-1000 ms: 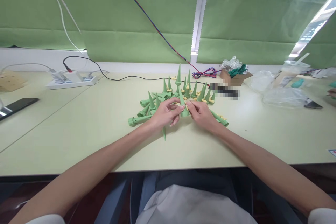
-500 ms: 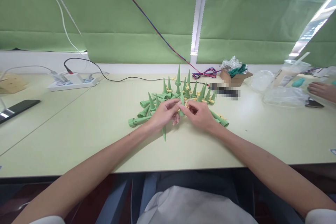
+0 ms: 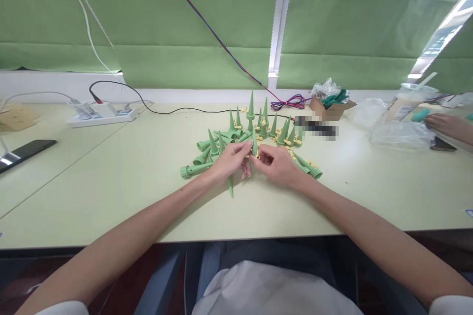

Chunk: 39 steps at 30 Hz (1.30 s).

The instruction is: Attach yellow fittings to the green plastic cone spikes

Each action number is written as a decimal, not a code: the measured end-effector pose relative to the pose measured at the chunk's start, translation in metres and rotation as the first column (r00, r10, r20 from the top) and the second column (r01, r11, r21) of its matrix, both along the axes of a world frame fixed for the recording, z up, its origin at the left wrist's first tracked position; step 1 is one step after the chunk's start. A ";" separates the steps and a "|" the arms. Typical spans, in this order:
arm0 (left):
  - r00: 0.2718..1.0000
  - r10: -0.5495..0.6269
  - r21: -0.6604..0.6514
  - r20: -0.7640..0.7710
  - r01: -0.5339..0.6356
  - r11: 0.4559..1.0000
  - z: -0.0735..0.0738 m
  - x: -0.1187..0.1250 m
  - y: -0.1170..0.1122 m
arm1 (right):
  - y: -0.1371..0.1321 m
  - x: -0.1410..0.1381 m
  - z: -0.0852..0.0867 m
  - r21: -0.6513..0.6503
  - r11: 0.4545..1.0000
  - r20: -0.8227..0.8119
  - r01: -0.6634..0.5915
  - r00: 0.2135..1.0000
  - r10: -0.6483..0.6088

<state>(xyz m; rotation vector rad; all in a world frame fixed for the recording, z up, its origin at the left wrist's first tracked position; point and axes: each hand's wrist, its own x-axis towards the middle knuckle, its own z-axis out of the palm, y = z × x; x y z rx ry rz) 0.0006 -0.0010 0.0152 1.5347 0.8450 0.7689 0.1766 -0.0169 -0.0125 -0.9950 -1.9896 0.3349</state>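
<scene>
My left hand [image 3: 231, 161] and my right hand [image 3: 275, 163] meet at the middle of the pale green table [image 3: 111, 177]. The left hand's fingers pinch an upright green cone spike [image 3: 254, 144]. With its fingers closed, the right hand holds a small yellow piece [image 3: 257, 156] at the base of that spike. Just behind the hands lies a pile of green cone spikes [image 3: 254, 125], some standing upright, some lying flat, with small yellow pieces scattered among them. One loose spike [image 3: 231, 187] lies under my left wrist.
A white power strip [image 3: 101, 114] with cables sits back left, a dark phone [image 3: 25, 150] at the far left. A small cardboard box [image 3: 331, 106] and clear plastic bags [image 3: 399, 134] stand back right. Another person's hand [image 3: 449, 125] rests at the right edge.
My right hand has shifted slightly left and brought the yellow piece up to the spike's base. The other person's hand at the right edge has reached further into view.
</scene>
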 end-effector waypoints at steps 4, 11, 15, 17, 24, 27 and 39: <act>1.000 -0.001 0.012 -0.023 0.001 1.000 -0.002 -0.001 0.001 | -0.001 0.000 0.000 -0.025 1.000 0.025 -0.007 1.000 0.008; 0.998 -0.008 0.039 -0.058 0.011 0.999 -0.003 -0.001 0.001 | -0.003 0.001 0.005 -0.014 1.000 0.087 -0.028 0.996 0.029; 0.998 -0.011 0.047 -0.054 0.014 0.999 -0.003 -0.001 0.001 | -0.004 0.001 0.007 -0.010 0.999 0.117 -0.032 0.993 0.033; 0.999 -0.009 0.046 -0.052 0.012 0.999 -0.002 -0.001 0.001 | -0.004 0.000 0.007 -0.009 0.999 0.124 -0.035 0.992 0.035; 0.999 -0.012 0.049 -0.049 0.015 0.999 -0.001 -0.001 0.000 | -0.005 0.000 0.008 -0.009 1.000 0.130 -0.027 0.991 0.028; 0.999 -0.015 0.052 -0.049 0.017 0.998 -0.001 -0.001 0.000 | -0.005 0.000 0.008 -0.011 0.999 0.131 -0.030 0.991 0.031; 1.000 -0.014 0.019 -0.020 0.014 1.000 -0.002 0.001 -0.001 | -0.005 -0.001 0.004 0.008 1.000 0.095 -0.014 0.995 0.014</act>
